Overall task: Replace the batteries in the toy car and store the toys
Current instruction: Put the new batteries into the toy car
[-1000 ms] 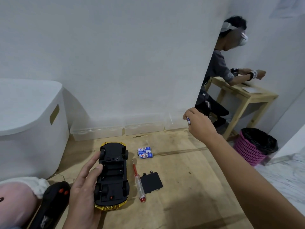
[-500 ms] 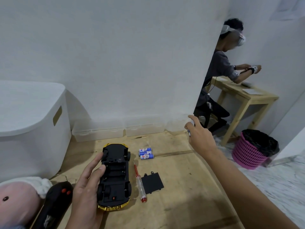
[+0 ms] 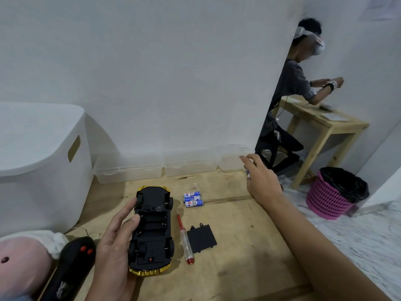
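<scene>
Toy car [image 3: 152, 231] upside down on the wooden tabletop [image 3: 234, 253], near its left edge, battery bay open and empty, yellow body showing at both ends. Left hand [image 3: 115, 244] cupped against the car's left side, fingers only lightly bent over the underside near a wheel. Right hand [image 3: 259, 181] raised over the far right part of the tabletop, fingers curled round a small battery [image 3: 248, 173], mostly hidden; only a bit of label visible. Two blue-and-white batteries [image 3: 193, 199] lying side by side, touching, just right of the car's far end. Red-handled screwdriver [image 3: 184, 240] lying lengthwise just beside the car's right side. Black battery cover [image 3: 201, 237] flat just right of the screwdriver. Black remote control [image 3: 71, 266] with red buttons at the near left edge, next to a pink plush toy [image 3: 21, 263]. White storage bin [image 3: 41, 161] at the far left. Clear plastic boxes [image 3: 156, 168] along the far edge against the wall. Pink wastebasket [image 3: 332, 200] on the floor to the right.
</scene>
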